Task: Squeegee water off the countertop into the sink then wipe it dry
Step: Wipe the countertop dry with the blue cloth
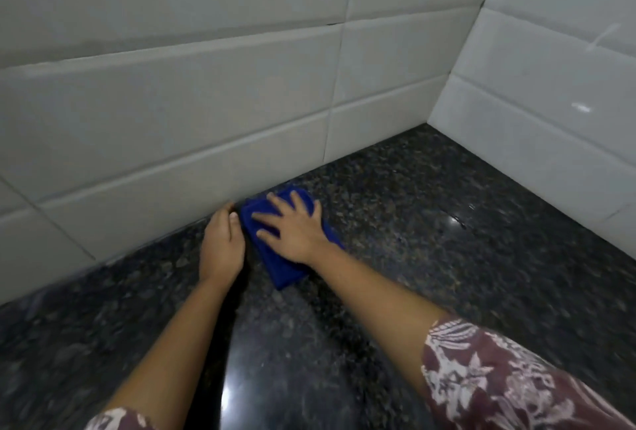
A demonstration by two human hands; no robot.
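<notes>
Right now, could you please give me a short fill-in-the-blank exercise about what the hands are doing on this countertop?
1. The right hand presses flat on a folded ____ cloth.
2. The cloth lies on the dark speckled countertop, close to the white ____ wall.
3. The left hand rests on the countertop just to the ____ of the cloth.
Missing words: blue; tiled; left.

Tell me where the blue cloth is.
Head view, centre: the blue cloth lies on the dark countertop by the tiled back wall, flat under the right hand, with the left hand just to its left.
</notes>
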